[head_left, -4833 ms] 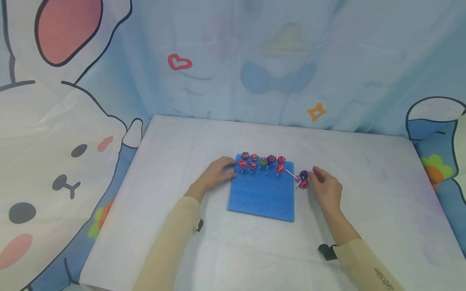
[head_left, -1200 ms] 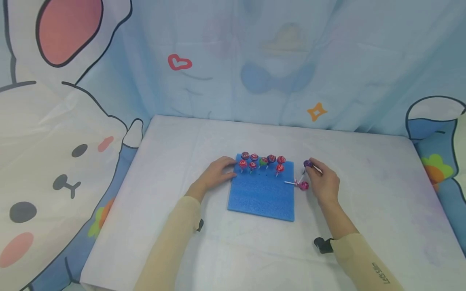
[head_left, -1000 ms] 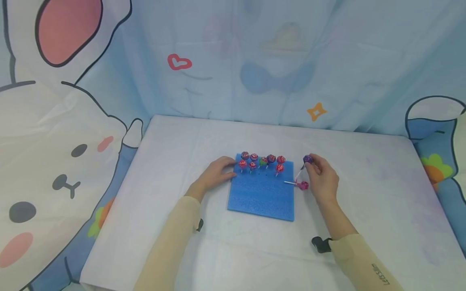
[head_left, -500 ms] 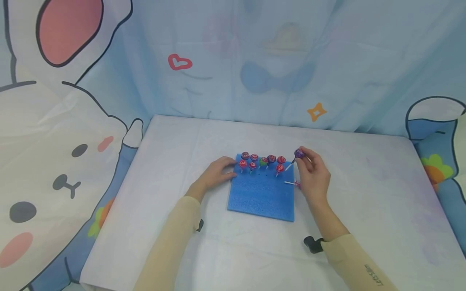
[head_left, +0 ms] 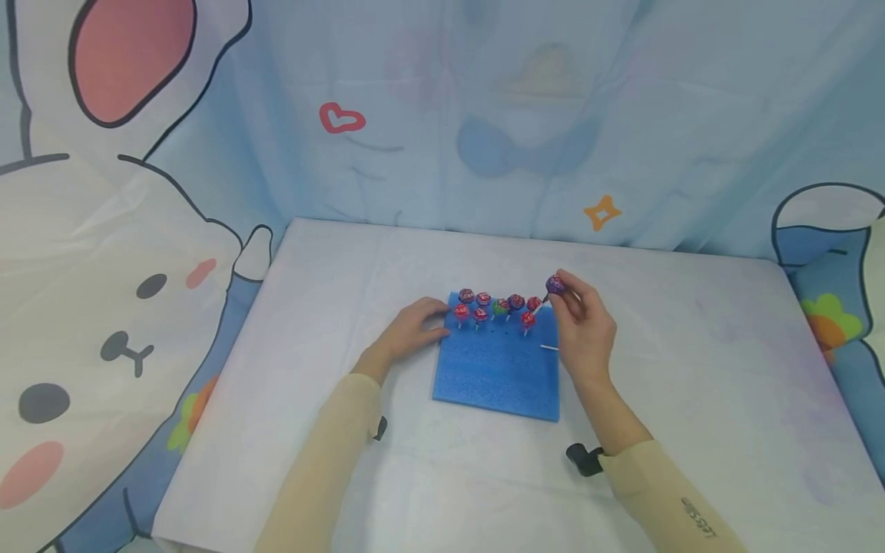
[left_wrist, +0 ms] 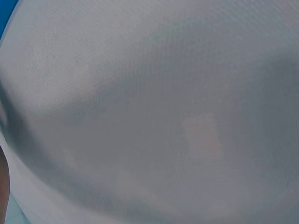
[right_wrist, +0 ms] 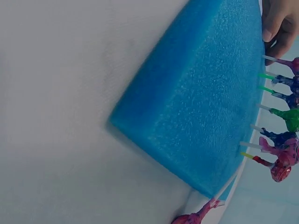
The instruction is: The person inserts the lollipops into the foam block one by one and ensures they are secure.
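Observation:
My right hand [head_left: 588,330] pinches a purple-wrapped lollipop [head_left: 555,285] by its head, above the far right corner of a blue foam board [head_left: 494,376]. The lollipop's stick slants down to the left, toward the red lollipops. Several wrapped lollipops stand in two rows along the board's far side, among them a green one [head_left: 501,307] and a red one [head_left: 528,319]. At the board's left edge rests my left hand [head_left: 418,326], fingers extended. A pink lollipop [right_wrist: 189,218] lies at the right edge, its head hidden behind my right hand in the head view.
The board lies on a table with a white cloth [head_left: 332,307]. Small holes show in the foam in front of the standing lollipops. A patterned blue curtain [head_left: 415,153] hangs behind the table, and a cartoon-printed cloth [head_left: 69,307] hangs on the left.
My right hand has picked up the purple lollipop from beside the board and carried it left and away from me, over the board's far right corner. My left hand has stayed put.

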`<state>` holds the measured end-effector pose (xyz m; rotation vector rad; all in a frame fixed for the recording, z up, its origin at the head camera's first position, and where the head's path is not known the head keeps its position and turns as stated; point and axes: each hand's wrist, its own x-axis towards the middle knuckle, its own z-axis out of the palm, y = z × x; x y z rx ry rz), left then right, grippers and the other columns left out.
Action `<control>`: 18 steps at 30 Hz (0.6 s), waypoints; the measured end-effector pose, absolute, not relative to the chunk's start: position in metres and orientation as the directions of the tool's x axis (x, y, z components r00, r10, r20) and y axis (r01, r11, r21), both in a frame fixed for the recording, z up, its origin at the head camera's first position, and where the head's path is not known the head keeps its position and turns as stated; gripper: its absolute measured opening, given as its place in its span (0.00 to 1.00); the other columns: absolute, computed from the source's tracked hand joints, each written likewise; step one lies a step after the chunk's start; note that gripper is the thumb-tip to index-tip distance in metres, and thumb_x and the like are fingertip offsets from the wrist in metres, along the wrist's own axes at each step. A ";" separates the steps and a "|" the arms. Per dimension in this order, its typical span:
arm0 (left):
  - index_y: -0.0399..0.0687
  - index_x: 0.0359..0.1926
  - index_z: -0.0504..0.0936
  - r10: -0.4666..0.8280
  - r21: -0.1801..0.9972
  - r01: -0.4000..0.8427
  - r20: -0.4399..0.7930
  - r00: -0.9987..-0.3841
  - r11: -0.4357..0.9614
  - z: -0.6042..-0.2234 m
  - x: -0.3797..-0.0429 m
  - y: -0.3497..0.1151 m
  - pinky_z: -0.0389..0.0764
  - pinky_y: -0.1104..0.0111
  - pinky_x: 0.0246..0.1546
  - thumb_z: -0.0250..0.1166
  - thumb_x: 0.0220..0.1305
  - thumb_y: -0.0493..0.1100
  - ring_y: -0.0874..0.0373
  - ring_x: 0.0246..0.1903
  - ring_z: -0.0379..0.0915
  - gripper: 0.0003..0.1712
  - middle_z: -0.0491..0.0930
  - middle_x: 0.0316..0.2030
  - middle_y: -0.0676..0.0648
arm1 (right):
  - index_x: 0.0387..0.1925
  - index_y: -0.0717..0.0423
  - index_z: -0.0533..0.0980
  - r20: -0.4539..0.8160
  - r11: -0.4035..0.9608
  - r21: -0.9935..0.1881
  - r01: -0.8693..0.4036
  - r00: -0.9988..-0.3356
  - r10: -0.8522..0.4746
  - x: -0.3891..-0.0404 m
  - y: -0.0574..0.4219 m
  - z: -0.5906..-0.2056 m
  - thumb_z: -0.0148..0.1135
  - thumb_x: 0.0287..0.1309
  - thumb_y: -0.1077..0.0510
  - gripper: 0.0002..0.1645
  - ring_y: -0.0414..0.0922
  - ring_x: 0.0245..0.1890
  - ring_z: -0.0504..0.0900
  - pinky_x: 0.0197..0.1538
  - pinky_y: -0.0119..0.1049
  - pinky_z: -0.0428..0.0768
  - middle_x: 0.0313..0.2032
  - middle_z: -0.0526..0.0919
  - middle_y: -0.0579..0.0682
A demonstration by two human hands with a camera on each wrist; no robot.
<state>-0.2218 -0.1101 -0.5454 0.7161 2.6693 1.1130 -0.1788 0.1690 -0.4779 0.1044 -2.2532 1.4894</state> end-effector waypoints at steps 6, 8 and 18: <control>0.40 0.62 0.74 0.481 0.704 0.356 0.024 -0.876 0.614 -0.544 -0.221 -0.110 0.64 0.63 0.68 0.66 0.65 0.45 0.52 0.64 0.66 0.27 0.75 0.60 0.44 | 0.58 0.62 0.75 0.419 0.337 -0.871 -0.357 -0.898 0.133 -0.173 0.154 -0.475 0.60 0.62 0.71 0.22 0.52 0.59 0.78 0.55 0.26 0.76 0.57 0.79 0.56; 0.40 0.62 0.74 0.480 0.703 0.354 0.021 -0.877 0.617 -0.543 -0.220 -0.110 0.64 0.63 0.68 0.66 0.65 0.45 0.52 0.64 0.66 0.27 0.75 0.60 0.44 | 0.58 0.61 0.75 0.451 0.358 -0.849 -0.388 -0.886 0.108 -0.174 0.151 -0.482 0.60 0.61 0.72 0.23 0.51 0.58 0.78 0.55 0.25 0.76 0.56 0.79 0.56; 0.40 0.62 0.74 0.474 0.703 0.352 0.024 -0.880 0.618 -0.542 -0.219 -0.109 0.64 0.63 0.68 0.67 0.65 0.45 0.52 0.64 0.66 0.27 0.75 0.60 0.44 | 0.58 0.58 0.76 0.486 0.442 -0.797 -0.411 -0.871 0.066 -0.171 0.130 -0.496 0.61 0.61 0.71 0.23 0.47 0.58 0.78 0.57 0.25 0.75 0.55 0.80 0.54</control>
